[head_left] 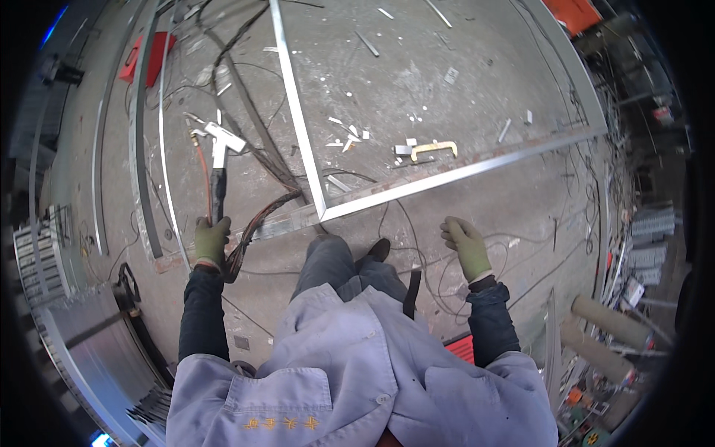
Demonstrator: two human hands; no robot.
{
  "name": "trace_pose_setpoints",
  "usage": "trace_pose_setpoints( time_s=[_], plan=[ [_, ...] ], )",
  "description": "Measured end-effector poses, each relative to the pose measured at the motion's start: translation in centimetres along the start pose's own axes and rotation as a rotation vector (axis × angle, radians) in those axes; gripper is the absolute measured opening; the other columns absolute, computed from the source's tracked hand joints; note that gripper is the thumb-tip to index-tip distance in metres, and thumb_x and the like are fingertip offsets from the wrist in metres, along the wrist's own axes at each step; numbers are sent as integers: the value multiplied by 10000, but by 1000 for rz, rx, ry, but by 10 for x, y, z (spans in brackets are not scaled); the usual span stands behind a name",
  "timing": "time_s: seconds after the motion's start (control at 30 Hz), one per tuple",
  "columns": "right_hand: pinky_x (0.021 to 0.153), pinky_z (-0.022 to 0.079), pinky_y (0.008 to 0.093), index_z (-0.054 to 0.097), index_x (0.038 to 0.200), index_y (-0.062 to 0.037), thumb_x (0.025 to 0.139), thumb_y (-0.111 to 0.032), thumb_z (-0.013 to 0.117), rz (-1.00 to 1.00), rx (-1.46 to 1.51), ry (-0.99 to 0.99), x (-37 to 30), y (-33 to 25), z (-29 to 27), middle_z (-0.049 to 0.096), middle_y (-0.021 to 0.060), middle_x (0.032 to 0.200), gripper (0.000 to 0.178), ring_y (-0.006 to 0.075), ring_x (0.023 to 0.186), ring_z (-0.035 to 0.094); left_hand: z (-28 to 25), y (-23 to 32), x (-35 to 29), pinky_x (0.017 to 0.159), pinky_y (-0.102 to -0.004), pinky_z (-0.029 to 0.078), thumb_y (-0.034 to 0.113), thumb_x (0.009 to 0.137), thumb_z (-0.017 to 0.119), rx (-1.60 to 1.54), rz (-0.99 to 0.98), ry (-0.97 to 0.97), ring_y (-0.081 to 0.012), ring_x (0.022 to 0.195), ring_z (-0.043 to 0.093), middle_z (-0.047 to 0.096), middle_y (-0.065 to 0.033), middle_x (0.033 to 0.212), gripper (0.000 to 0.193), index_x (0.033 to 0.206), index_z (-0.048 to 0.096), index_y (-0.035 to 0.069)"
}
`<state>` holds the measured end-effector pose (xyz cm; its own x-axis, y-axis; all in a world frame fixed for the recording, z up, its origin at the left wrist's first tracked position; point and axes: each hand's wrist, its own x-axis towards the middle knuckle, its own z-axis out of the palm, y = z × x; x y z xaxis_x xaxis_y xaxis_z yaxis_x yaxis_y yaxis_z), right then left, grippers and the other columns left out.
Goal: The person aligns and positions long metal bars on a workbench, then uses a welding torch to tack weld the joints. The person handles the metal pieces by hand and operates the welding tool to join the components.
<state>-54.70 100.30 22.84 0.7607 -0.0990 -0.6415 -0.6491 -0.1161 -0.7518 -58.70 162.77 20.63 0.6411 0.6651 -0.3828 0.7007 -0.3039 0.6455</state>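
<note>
My left hand, in a green work glove, is closed around the black handle of a welding gun. The gun has a silvery-white head, tilted up and away from me, with a thin orange hose running beside it. A thick bundle of dark cables hangs by that hand. My right hand, gloved the same way, is held above the floor with fingers loosely bent and nothing visible in them. Between and beyond my hands is the corner of a shiny metal frame. A yellow clamp-like piece rests inside the frame.
Long metal bars lie at the left, with a red box among them. Offcuts and loose cables litter the floor. Stacked metal parts stand at lower left; large tubes and scrap lie at right.
</note>
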Motion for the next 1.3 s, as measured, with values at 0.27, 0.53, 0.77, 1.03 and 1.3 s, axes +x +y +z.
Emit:
trace_pose_setpoints(
  time_s=[0.27, 0.53, 0.77, 1.03, 1.3],
  plan=[
    [896, 554, 307, 711, 1405, 17, 1112, -405, 699, -102, -96, -94, 105, -75, 44, 769, 67, 1216, 514, 145, 1069, 697, 55, 17, 94, 849, -483, 603, 358, 836, 750, 581, -6, -153, -397, 944, 802, 803, -264, 980, 423, 1066, 797, 5],
    [929, 552, 319, 700, 1438, -27, 1073, -444, 709, 39, -337, -242, 268, -51, 147, 759, 48, 1255, 554, 167, 1106, 701, 165, 7, 180, 974, -507, 592, 363, 866, 739, 871, 40, -396, -409, 1106, 774, 819, -199, 1128, 388, 1161, 828, 127],
    [855, 535, 373, 679, 1418, -19, 1048, -600, 662, 416, -274, -310, 364, 21, 256, 736, 89, 1216, 689, 202, 1014, 682, 252, -25, 198, 958, -516, 590, 452, 885, 764, 753, 89, -572, -415, 1053, 773, 810, -213, 1066, 438, 1167, 821, 121],
    [967, 595, 403, 476, 1647, -47, 1046, -523, 758, 848, 319, -315, 386, 65, 352, 666, 164, 1407, 817, 302, 1163, 714, 294, -15, 198, 914, -503, 595, 514, 967, 771, 465, 97, -693, -433, 1017, 779, 807, -243, 1054, 485, 1175, 823, 79],
    [1048, 559, 384, 733, 1253, -33, 1116, -240, 713, 537, 698, -113, 425, 98, 386, 764, 100, 1170, 249, 246, 1050, 719, 278, -9, 200, 1041, -477, 591, 415, 906, 852, 379, 370, -721, -426, 1181, 746, 784, -241, 1267, 663, 1455, 697, 78]
  ],
)
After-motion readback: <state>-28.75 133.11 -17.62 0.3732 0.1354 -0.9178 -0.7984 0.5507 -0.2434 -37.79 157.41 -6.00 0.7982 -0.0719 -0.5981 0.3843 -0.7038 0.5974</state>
